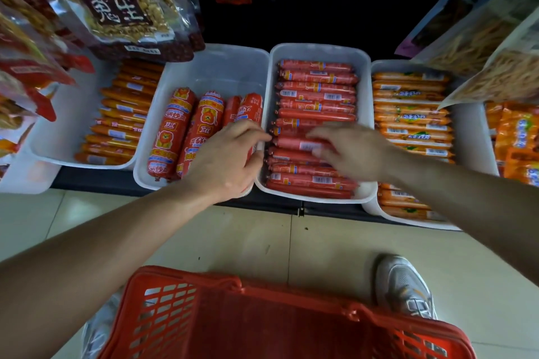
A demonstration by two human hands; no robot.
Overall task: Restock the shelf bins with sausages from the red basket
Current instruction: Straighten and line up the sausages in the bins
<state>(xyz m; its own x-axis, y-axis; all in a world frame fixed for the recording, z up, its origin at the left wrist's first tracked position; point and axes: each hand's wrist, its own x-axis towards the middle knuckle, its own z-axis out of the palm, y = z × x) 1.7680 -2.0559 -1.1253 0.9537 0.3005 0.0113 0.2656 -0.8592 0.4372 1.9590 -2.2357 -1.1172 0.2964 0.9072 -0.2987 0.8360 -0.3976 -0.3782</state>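
While sausages (pixel 316 96) lie left-to-right, left hand (pixel 227 157) pinches bin (pixel 318 49) rim, right hand (pixel 350 148) spread.

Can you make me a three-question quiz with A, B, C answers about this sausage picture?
1. Where is the red basket?
A. up among the hanging packets
B. down by the grey shoe
C. inside a tub

2. What colour are the bins?
A. white
B. blue
C. green

3. The bin with the fat sausages is:
A. crammed full
B. bare at the back
C. upside down

Answers: B, it sits low beside the grey shoe; A, every rim and wall is white; B, bare plastic shows behind the fat sausages.
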